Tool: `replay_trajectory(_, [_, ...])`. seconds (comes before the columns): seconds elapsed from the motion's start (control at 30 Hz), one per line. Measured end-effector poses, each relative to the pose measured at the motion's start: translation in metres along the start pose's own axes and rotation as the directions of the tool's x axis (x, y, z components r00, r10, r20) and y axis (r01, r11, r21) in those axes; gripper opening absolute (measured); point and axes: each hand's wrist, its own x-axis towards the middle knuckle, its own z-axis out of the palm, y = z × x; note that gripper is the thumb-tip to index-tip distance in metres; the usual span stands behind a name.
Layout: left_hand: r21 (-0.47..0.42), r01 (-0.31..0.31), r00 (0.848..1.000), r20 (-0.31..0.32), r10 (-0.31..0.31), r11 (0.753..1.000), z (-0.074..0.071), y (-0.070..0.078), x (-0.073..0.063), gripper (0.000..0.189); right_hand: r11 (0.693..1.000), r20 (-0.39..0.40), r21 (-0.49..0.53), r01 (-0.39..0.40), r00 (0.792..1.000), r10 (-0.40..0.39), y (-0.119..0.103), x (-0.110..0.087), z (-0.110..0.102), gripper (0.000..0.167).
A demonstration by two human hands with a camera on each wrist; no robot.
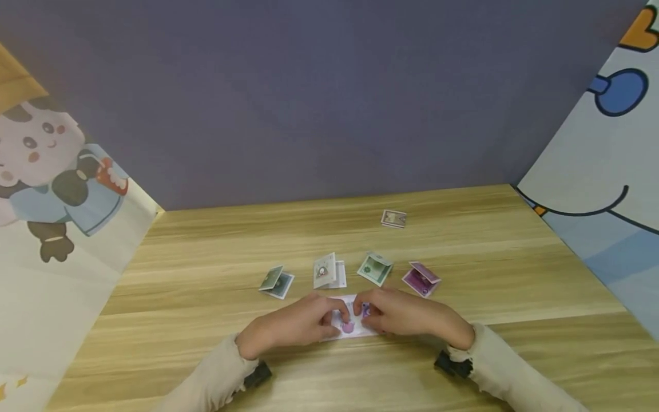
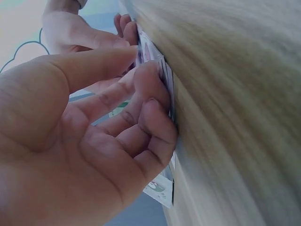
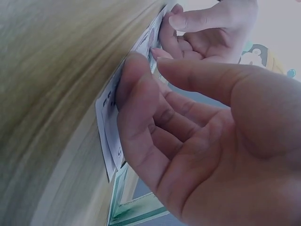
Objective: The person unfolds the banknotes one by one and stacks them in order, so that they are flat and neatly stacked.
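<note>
A white paper note with pink and purple prints [image 1: 348,327], like play money, lies on the wooden table in front of the person. On its left part rests the left hand [image 1: 304,320], fingertips bent down onto the paper. The right hand [image 1: 399,312] touches the right part the same way, its thumb apart from the fingers. Layered paper edges [image 3: 107,136] show beneath the right fingers in the right wrist view. In the left wrist view, the left hand [image 2: 108,122] has its fingertips against the sheet, and the right hand [image 2: 84,35] is beyond.
Behind the hands stand folded notes: a dark green one [image 1: 278,283], a white one [image 1: 325,271], a green one [image 1: 374,268] and a purple one [image 1: 421,279]. Farther back lies a small brown stack [image 1: 393,218]. A grey-blue panel [image 1: 329,103] and printed side walls enclose the table [image 1: 216,240].
</note>
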Motion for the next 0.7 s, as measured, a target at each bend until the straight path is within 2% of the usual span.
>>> replay_trajectory(0.23, [-0.004, -0.004, 1.000, 0.005, 0.004, 1.000, -0.003, 0.001, -0.002, 0.016, 0.999, 0.002, -0.032, -0.001, 1.000, 0.001, 0.000, 0.001, -0.002, 0.016])
replay_trajectory(0.37, [0.020, -0.035, 0.999, 0.013, 0.034, 0.999, -0.003, 0.000, -0.001, 0.017, 0.997, 0.004, -0.072, 0.023, 1.000, -0.023, -0.001, -0.002, -0.006, 0.018])
replay_trajectory(0.47, [0.044, -0.048, 0.999, 0.025, 0.047, 0.998, -0.004, 0.001, -0.001, 0.016, 0.999, 0.005, -0.042, 0.014, 1.000, -0.014, -0.003, -0.007, -0.012, 0.017])
replay_trajectory(0.57, [0.073, -0.025, 0.999, 0.032, 0.022, 0.997, -0.007, 0.003, -0.004, 0.017, 0.999, -0.040, -0.041, 0.012, 0.999, -0.014, -0.006, -0.012, -0.022, 0.016])
replay_trajectory(0.7, [0.073, 0.035, 0.999, 0.011, -0.036, 0.997, -0.014, 0.007, -0.010, 0.018, 0.996, -0.171, -0.086, 0.038, 0.984, -0.052, -0.007, -0.015, -0.035, 0.012])
